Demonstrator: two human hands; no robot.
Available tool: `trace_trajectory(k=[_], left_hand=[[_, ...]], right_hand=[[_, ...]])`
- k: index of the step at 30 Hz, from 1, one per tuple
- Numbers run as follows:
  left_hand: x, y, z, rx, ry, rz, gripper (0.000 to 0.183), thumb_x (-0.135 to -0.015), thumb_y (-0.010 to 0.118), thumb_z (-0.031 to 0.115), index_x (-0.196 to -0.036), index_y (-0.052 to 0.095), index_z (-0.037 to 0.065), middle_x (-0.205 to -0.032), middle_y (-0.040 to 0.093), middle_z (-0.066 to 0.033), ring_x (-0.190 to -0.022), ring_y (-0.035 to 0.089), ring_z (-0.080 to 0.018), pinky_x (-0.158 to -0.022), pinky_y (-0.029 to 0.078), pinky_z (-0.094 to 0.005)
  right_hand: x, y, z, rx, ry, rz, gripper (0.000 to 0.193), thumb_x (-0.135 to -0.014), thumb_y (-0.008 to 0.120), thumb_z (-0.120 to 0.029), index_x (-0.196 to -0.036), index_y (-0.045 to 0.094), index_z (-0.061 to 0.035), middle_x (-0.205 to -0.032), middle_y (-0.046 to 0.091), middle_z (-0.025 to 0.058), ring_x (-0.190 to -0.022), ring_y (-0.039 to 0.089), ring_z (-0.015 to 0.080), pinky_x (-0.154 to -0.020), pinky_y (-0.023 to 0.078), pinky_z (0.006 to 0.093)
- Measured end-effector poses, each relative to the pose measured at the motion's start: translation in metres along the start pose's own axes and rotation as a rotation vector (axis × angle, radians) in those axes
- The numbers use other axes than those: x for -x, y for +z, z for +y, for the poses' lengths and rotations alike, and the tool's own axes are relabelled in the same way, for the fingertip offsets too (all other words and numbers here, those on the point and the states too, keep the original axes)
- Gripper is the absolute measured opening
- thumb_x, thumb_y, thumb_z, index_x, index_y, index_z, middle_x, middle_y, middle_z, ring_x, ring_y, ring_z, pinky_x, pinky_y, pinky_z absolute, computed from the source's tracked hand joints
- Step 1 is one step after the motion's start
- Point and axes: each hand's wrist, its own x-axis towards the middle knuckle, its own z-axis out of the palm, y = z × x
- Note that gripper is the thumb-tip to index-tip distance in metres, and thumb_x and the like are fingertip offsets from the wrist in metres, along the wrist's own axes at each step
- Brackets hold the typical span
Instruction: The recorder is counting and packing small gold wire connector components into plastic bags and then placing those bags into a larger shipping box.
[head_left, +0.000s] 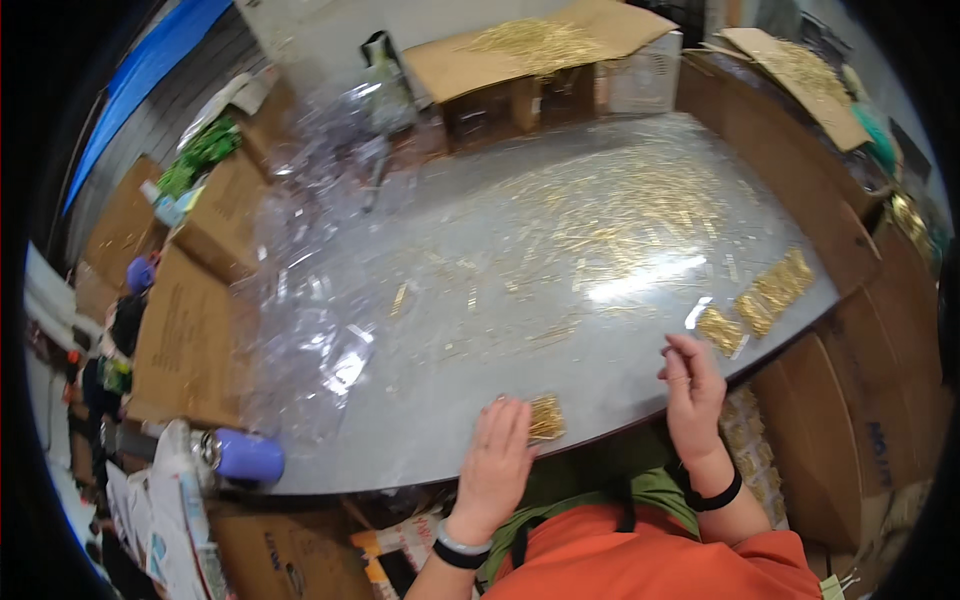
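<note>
My left hand (497,452) lies flat with its fingers stretched out at the near edge of the table, its fingertips against the left side of a small bundle of gold sticks (547,418). To the right, my right hand (694,385) is raised near the table's edge, fingers loosely bent and apart, with nothing visible in them. Just beyond it lies a flat packet of gold sticks (719,331). Further along the right edge are more gold packets (775,290) in a row. Many loose gold sticks (640,215) are scattered over the far right of the grey table (430,400).
Crumpled clear plastic bags (320,280) cover the table's left side. A purple canister (249,456) stands at the near left corner. Cardboard boxes (190,340) line the left, and a cardboard wall (780,170) borders the right. A cardboard shelf (450,75) stands at the back.
</note>
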Motion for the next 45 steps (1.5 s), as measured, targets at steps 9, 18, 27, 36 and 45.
trace_trajectory(k=[9, 18, 27, 36, 45], left_hand=[[-0.035, 0.025, 0.037, 0.062, 0.112, -0.037, 0.055, -0.088, 0.067, 0.000, -0.141, 0.052, 0.000, -0.148, 0.045, -0.0223, -0.138, 0.045, -0.0450, -0.111, 0.043, -0.0482], [-0.072, 0.056, 0.073, -0.003, 0.265, -0.070, 0.053, -0.091, 0.068, 0.005, -0.142, 0.055, 0.011, -0.151, 0.041, -0.0220, -0.140, 0.039, -0.0477, -0.113, 0.041, -0.0511], [-0.093, 0.058, 0.079, 0.118, 0.301, -0.138, 0.053, -0.092, 0.065, 0.007, -0.143, 0.057, 0.018, -0.152, 0.040, -0.0243, -0.140, 0.039, -0.0475, -0.114, 0.039, -0.0516], [-0.102, 0.057, 0.079, 0.104, 0.351, -0.176, 0.053, -0.092, 0.062, 0.001, -0.143, 0.056, 0.012, -0.154, 0.042, -0.0237, -0.142, 0.042, -0.0436, -0.113, 0.043, -0.0477], [-0.099, 0.060, 0.078, 0.203, 0.307, -0.196, 0.065, -0.089, 0.067, 0.001, -0.149, 0.043, 0.003, -0.158, 0.038, -0.0228, -0.143, 0.039, -0.0452, -0.114, 0.041, -0.0490]], right_hand=[[-0.004, -0.116, 0.045, -0.342, 0.687, 0.129, 0.027, -0.102, 0.062, -0.022, -0.113, 0.061, 0.0028, -0.090, 0.067, 0.0105, -0.067, 0.066, 0.0144, -0.058, 0.055, 0.0267], [-0.032, -0.123, 0.050, -0.452, 0.877, -0.173, 0.024, -0.102, 0.060, -0.018, -0.107, 0.061, 0.0049, -0.093, 0.068, 0.0131, -0.076, 0.070, 0.0192, -0.066, 0.061, 0.0298], [-0.045, -0.108, 0.047, -0.452, 0.900, -0.464, 0.022, -0.101, 0.060, -0.018, -0.105, 0.061, 0.0041, -0.093, 0.068, 0.0138, -0.075, 0.072, 0.0206, -0.066, 0.063, 0.0319], [-0.061, -0.108, 0.047, -0.425, 0.942, -0.634, 0.030, -0.101, 0.064, -0.021, -0.107, 0.063, 0.0081, -0.094, 0.070, 0.0158, -0.077, 0.073, 0.0218, -0.068, 0.065, 0.0312], [-0.054, -0.094, 0.039, -0.399, 0.960, -0.632, 0.023, -0.102, 0.064, -0.022, -0.101, 0.064, 0.0015, -0.087, 0.071, 0.0087, -0.072, 0.072, 0.0142, -0.060, 0.062, 0.0261]])
